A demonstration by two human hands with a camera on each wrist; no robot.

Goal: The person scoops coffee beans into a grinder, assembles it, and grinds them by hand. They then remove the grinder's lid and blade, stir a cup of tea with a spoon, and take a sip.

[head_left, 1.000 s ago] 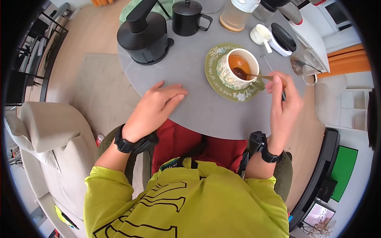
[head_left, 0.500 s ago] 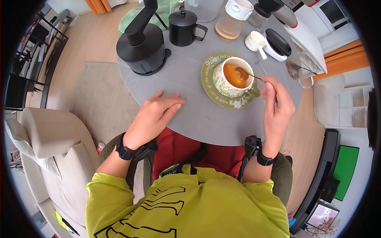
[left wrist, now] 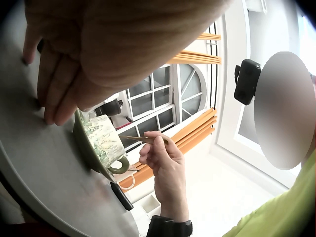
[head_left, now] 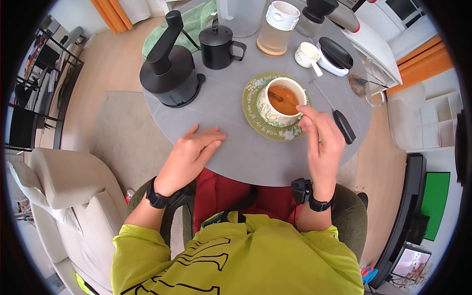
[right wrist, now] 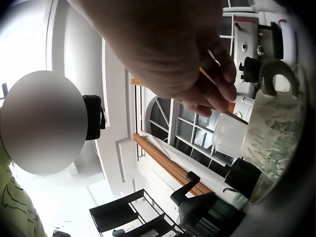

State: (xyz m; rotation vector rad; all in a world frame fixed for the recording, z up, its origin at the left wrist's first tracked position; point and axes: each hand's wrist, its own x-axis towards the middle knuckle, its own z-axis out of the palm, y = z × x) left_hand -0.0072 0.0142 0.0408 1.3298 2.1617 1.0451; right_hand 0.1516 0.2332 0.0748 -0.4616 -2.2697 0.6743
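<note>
A cream floral cup (head_left: 269, 116) of orange-brown tea stands on a green saucer (head_left: 251, 105) with white lettering. My right hand (head_left: 323, 142) pinches a thin spoon (right wrist: 237, 118) between thumb and fingertips, just over the cup's near right rim. The spoon's lower end dips into the cup, and its bowl shows darkly through the tea. In the left wrist view the cup's green handle (left wrist: 120, 166) sits below the spoon. My left hand (head_left: 188, 153) rests on the grey table, left of the saucer, with relaxed fingers and nothing held.
A black crank-handled device (head_left: 169, 78) and a black lidded pot (head_left: 216, 51) stand at the back left. Behind the cup are a glass jar (head_left: 273, 37), a small white cup (head_left: 308, 55) and a black-and-white container (head_left: 336, 55). A black-handled tool (head_left: 344, 127) lies right of the saucer.
The spoon has moved about in the tea, first rising near the surface, then lower. My right hand has come closer to the cup's near rim. My left hand has stayed on the table.
</note>
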